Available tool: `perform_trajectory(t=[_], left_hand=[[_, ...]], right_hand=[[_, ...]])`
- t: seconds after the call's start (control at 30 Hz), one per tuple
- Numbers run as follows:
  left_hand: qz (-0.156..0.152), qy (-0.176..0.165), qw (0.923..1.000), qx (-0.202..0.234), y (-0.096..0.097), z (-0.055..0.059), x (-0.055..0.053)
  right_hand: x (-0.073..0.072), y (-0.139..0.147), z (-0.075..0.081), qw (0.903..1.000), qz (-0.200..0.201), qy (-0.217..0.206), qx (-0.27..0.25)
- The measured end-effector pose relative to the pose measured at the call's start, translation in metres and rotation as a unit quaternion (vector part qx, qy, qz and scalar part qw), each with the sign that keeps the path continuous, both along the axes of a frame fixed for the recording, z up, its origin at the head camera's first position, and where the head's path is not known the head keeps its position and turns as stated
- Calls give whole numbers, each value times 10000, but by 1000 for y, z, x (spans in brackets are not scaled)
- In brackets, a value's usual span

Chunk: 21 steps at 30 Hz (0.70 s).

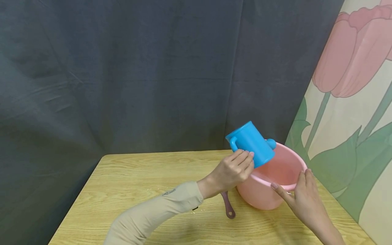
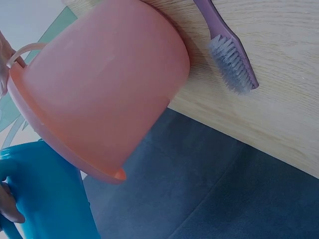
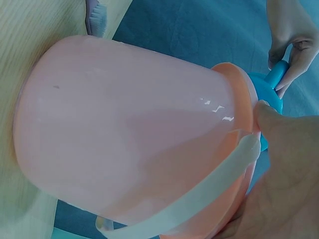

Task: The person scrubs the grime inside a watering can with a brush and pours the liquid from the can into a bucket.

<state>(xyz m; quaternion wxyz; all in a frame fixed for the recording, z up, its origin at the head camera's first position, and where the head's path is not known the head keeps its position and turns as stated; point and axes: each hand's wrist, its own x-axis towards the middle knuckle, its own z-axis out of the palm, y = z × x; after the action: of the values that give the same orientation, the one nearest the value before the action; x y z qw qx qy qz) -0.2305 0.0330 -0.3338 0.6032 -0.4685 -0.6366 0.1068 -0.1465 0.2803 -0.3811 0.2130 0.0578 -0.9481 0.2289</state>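
Observation:
My left hand [image 1: 234, 170] grips the side handle of a blue plastic jug [image 1: 252, 144], tilted over the near left rim of a pink bucket [image 1: 260, 195]. A short rounded stub sticks out of the jug's far side; its inside is hidden. In the right wrist view the fingers of that hand wrap around the handle. My right hand [image 1: 307, 200] holds the bucket by its right rim, thumb on the near edge and fingers farther round. The bucket stands upright on the table, its white carrying handle [image 3: 189, 199] hanging down the outside.
A purple scrub brush [image 2: 232, 59] with pale bristles lies on the wooden table [image 1: 147, 177], left of the bucket and partly hidden by my left hand in the head view. Small light specks dot the tabletop. A dark curtain [image 1: 137, 78] hangs behind; a tulip-painted wall [image 1: 346, 136] borders the right side.

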Motion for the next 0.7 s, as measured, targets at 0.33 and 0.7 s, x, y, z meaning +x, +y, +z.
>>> perform_trajectory(t=[0.33, 0.7], left_hand=[[-51, 53, 10000, -6, 0, 1, 0], [-72, 157, 9998, -76, 1, 1, 0]], right_hand=[[0, 0, 0, 10000, 20, -12, -36], [-1, 0, -1, 9999, 45, 87, -37]])
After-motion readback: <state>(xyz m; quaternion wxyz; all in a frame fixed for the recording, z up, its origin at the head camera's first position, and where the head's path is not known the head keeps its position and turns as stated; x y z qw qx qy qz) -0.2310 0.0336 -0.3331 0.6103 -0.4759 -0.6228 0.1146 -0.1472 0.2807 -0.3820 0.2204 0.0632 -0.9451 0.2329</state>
